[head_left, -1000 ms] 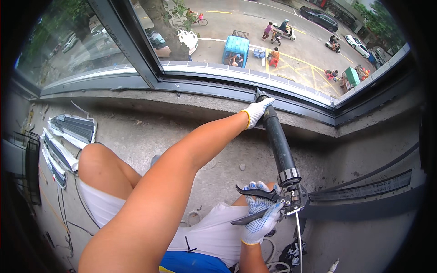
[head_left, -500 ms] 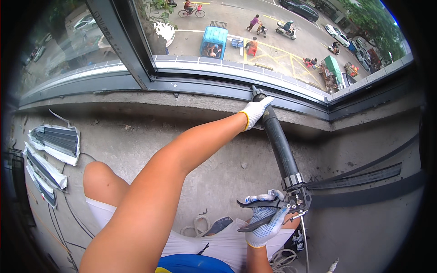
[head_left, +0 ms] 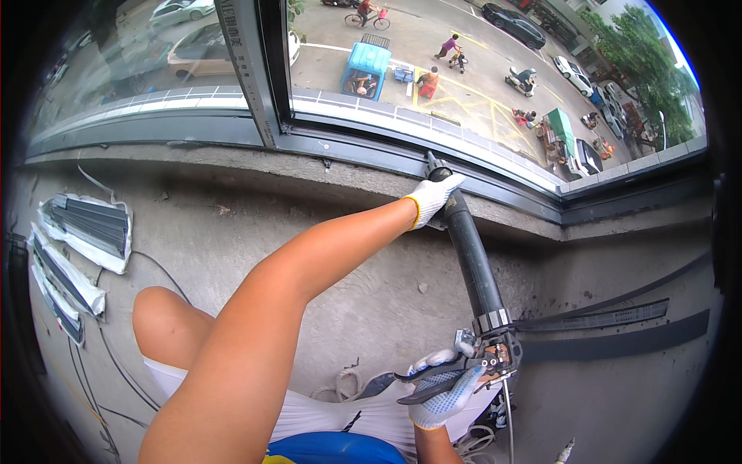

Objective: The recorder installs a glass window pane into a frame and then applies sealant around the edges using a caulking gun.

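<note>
My gloved left hand [head_left: 437,198] grips the front of a long black caulking gun [head_left: 471,255]. Its nozzle [head_left: 431,161] rests at the lower rail of the dark window frame [head_left: 348,147]. My gloved right hand [head_left: 447,396] is closed around the gun's black lever handle at the back end, by a steel rod that points down toward me. A concrete sill [head_left: 363,178] runs under the frame, beneath my left hand.
Bundled dark strips in white wrap [head_left: 85,224] and cables [head_left: 139,363] lie at left. Dark bands [head_left: 618,336] run along the right. My bare knee [head_left: 162,321] is bent below. Through the window show a street with people, vehicles and a blue truck [head_left: 365,66].
The view has shifted, with more street showing at right. The gun's back end and my right hand sit lower in the picture. Both hands have stayed on the gun.
</note>
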`<state>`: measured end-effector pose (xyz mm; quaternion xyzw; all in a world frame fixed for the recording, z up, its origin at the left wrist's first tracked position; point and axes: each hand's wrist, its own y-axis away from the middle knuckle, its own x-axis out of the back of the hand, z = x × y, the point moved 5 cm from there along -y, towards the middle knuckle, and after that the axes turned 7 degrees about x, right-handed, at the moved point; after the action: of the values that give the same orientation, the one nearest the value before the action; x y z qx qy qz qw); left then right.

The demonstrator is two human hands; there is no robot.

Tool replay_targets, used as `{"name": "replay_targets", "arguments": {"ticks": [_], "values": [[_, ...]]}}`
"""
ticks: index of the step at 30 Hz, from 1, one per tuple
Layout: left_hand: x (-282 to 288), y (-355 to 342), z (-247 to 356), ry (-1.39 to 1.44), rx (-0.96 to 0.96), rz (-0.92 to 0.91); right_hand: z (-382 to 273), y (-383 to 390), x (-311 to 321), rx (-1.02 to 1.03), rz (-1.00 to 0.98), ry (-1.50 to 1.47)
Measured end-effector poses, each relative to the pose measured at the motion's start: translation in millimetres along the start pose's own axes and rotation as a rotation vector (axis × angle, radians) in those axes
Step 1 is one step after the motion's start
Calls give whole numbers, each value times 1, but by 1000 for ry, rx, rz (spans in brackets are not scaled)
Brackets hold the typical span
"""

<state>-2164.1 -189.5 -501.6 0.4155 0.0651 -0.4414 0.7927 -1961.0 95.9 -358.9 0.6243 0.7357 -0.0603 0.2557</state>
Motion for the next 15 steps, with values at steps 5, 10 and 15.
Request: {"name": "replay_targets", "arguments": {"ticks": [5, 10, 15], "values": [[23, 14, 11, -77, 25, -14, 14, 19, -23, 38, -9, 11], [43, 31, 20, -99, 129, -57, 32, 39, -41, 18, 38, 12], [63, 47, 31, -106, 166, -72, 41, 56, -70, 35, 59, -15]]}}
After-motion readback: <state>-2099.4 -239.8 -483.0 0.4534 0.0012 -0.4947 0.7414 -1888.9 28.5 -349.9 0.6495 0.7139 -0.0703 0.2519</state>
